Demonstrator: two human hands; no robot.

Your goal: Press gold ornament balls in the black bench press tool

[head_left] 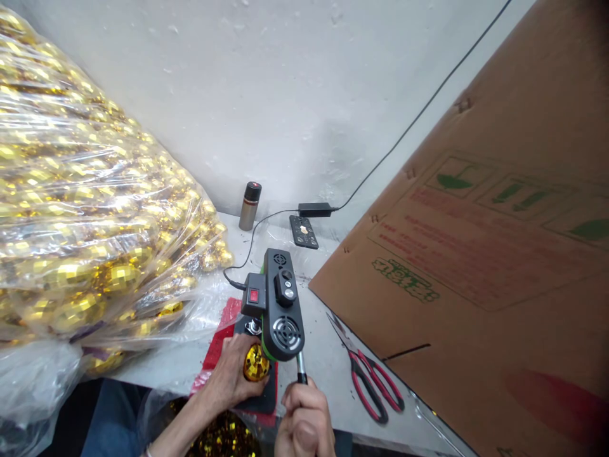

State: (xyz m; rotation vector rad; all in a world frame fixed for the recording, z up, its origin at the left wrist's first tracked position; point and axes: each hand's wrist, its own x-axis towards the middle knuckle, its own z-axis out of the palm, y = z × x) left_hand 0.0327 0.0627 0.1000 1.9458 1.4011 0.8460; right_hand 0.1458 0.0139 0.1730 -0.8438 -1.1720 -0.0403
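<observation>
A gold mirrored ball (257, 363) sits between the thumb and fingers of my left hand (234, 371), just below the front end of a black machine (280, 304). That machine has round vents, buttons and a side box with a red switch (254, 295). At its right front a metal lever (301, 365) with a black end sticks out. My right hand (307, 416) is closed around the lever's black end. The machine's dark base rests on a red cloth (228, 320), and part of the base is hidden by my left hand.
A clear bag of gold mirrored balls (95, 222) fills the left. Red-handled scissors (366, 374) lie beside a large cardboard box (476, 254) on the right. Behind the machine are a phone (303, 232), a power adapter (314, 210) with its cord, and a cylindrical container (250, 206).
</observation>
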